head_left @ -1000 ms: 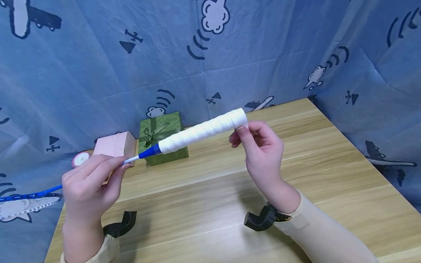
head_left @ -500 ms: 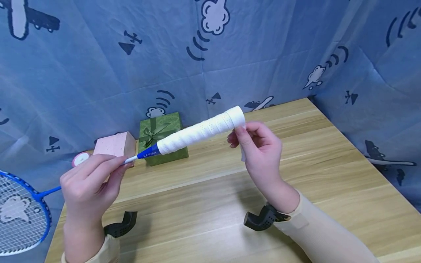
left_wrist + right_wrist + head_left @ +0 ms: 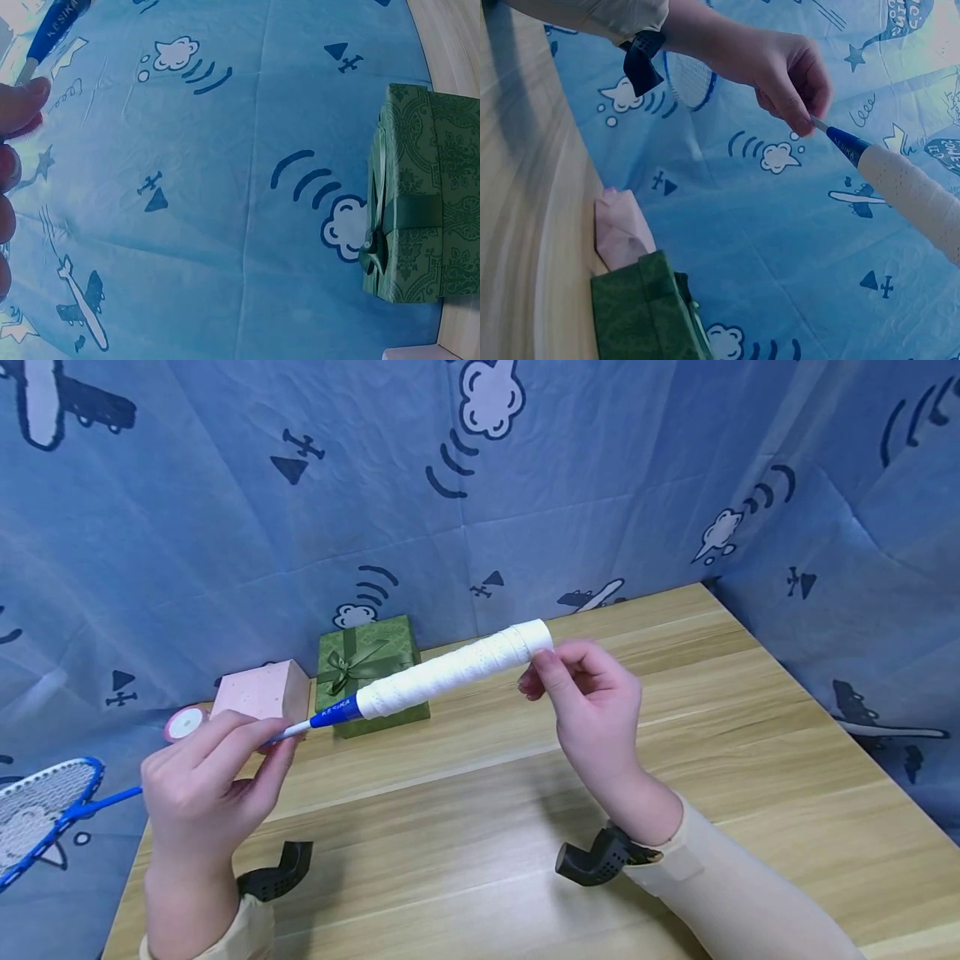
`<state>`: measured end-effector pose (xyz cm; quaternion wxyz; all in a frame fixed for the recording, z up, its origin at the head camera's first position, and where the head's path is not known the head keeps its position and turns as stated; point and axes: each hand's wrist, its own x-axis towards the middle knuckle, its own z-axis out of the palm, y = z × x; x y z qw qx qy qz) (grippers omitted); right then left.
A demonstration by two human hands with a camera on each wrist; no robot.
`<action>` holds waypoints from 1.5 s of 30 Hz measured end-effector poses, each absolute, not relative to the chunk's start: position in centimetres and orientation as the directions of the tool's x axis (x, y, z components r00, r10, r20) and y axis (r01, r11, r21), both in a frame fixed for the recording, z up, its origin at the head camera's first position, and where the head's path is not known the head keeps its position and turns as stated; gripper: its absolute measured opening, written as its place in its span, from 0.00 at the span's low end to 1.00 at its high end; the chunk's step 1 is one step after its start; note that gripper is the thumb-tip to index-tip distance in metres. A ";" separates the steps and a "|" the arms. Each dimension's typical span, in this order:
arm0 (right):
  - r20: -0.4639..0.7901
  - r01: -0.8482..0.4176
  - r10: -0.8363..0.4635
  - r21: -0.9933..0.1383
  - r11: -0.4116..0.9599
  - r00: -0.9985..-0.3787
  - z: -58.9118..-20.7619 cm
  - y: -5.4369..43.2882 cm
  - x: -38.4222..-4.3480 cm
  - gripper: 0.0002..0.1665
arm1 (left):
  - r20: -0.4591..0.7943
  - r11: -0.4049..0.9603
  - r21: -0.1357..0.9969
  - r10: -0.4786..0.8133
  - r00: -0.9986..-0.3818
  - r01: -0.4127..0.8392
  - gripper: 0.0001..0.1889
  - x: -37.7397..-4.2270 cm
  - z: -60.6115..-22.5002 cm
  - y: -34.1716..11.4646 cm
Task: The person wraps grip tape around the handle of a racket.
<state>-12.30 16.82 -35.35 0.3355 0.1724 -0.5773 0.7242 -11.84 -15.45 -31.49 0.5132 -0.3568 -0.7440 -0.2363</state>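
A blue and white badminton racket [image 3: 335, 711] is held in the air, tilted, its handle end higher. My left hand [image 3: 206, 772] pinches the thin shaft below the blue cone between thumb and fingertips. White grip tape [image 3: 453, 675] covers the handle in overlapping turns. At the handle's end, my right hand [image 3: 600, 702] pinches the tape between thumb and index finger. The strung racket head [image 3: 45, 802] hangs at the left, partly cut off. In the right wrist view, the taped handle [image 3: 907, 191] reaches toward the right edge; the right fingers are out of that view.
On the wooden table [image 3: 465, 835], a green gift box [image 3: 375, 647] with a bow stands at the back. Left of it are a pink box [image 3: 258, 689] and a pink-and-white round spool-like item [image 3: 183, 723]. A blue printed curtain [image 3: 480, 543] hangs behind.
The racket has turned about its shaft: its head swung into fuller view, then tipped again. The handle end rose slightly, then dropped. A white strip seen below the right hand is now hidden.
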 end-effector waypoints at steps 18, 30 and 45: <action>0.593 -0.642 0.290 -0.758 -0.112 -0.751 -35.3 16.7 -12.3 0.10 | 0.929 0.603 0.009 0.291 -0.231 0.797 0.24 -11.8 -31.5 -15.5; 0.577 -0.621 0.263 -0.774 -0.126 -0.773 -35.2 16.6 -12.2 0.08 | 0.892 0.597 0.015 0.355 -0.281 0.802 0.22 -11.9 -31.5 -15.9; 0.573 -0.602 0.214 -0.790 -0.111 -0.791 -35.4 16.6 -12.3 0.09 | 0.940 0.649 0.021 0.247 -0.237 0.761 0.23 -12.1 -31.8 -15.7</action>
